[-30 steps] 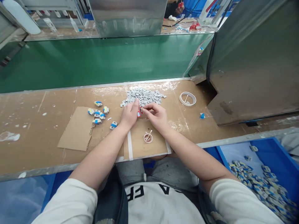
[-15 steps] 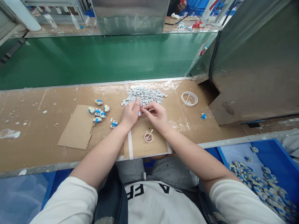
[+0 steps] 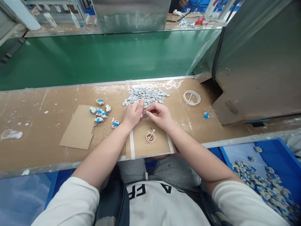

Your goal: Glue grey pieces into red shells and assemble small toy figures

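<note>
My left hand point(image 3: 133, 115) is closed around a small red and blue piece point(image 3: 142, 113), most of it hidden by the fingers. Right against that piece, my right hand point(image 3: 160, 116) has its thumb and fingertips pinched together; whatever may be between them is too small to make out. Beyond both hands lies a pile of small grey pieces point(image 3: 150, 94). Nearer to me stands a little round cup point(image 3: 147, 140) with reddish-brown contents and a thin stick point(image 3: 152, 133) leaning in it. Beside my left forearm rests a small white, blue and grey block point(image 3: 115, 124).
Several similar blocks point(image 3: 99, 112) are grouped by a cardboard sheet point(image 3: 76, 128) at the left. A white tape ring point(image 3: 199, 97) and a blue scrap point(image 3: 206, 115) lie to the right. A blue bin point(image 3: 272, 149) full of blocks stands low right. Behind runs a green belt point(image 3: 105, 59).
The view has shifted slightly. Both hands stay together at the red and blue piece, with only a small movement of the fingers.
</note>
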`<state>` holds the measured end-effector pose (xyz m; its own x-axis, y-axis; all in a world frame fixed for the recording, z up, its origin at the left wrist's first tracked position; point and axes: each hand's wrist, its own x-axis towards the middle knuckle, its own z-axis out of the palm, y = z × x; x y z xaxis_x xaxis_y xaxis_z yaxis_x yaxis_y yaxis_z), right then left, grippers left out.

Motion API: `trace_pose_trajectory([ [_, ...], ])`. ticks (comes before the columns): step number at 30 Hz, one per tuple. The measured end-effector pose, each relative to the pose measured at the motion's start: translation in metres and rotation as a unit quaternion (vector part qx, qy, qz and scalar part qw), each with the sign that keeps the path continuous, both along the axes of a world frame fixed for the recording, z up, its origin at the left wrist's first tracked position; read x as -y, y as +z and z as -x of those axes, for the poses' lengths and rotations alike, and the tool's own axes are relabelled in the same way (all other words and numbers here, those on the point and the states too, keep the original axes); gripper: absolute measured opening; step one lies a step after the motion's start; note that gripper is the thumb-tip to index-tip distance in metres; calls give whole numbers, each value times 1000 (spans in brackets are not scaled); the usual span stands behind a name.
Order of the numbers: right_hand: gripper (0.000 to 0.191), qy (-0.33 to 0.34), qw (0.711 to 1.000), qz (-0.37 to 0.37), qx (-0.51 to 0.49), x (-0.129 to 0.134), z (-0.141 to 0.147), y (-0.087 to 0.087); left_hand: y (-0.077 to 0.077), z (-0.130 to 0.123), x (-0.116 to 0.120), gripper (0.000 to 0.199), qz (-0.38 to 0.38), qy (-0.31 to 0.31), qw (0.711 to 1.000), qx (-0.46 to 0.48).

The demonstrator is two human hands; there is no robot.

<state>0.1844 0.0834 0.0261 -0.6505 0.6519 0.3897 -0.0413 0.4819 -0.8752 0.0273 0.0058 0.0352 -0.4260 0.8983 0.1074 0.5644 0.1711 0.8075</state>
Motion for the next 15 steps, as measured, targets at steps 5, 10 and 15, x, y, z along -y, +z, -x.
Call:
trace_pose_trajectory([
  [5, 16, 6, 1000, 21, 11, 0, -1, -4, 4, -1, 1, 65, 25, -9, 998, -52],
  [10, 20, 12, 998, 49, 25, -2, -2, -9, 4, -1, 3, 68, 27, -30, 993, -115],
  [15, 24, 20, 998, 57, 18, -2, -2, -10, 3, 2, 3, 70, 18, -32, 995, -95],
])
